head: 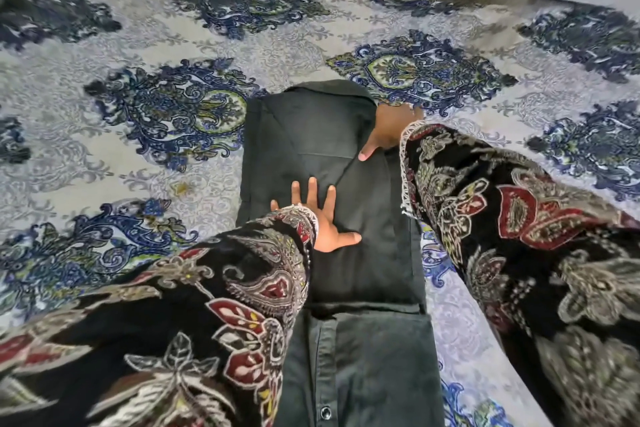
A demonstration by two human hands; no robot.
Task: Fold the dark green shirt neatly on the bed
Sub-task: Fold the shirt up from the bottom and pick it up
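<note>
Pressing flat with fingers spread, the left hand (320, 215) is resting on the middle of the one dark green shirt (332, 218), lying as a long narrow strip on the patterned bedsheet (138, 45); the right hand (388, 130) is gripping its right edge near the collar, thumb extended onto the cloth.

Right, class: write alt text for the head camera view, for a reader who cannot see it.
A person's left hand presses flat, fingers spread, on a dark green cotton shirt folded into a long strip on a blue-patterned bedsheet; the right hand grips its right edge near the collar.
</note>
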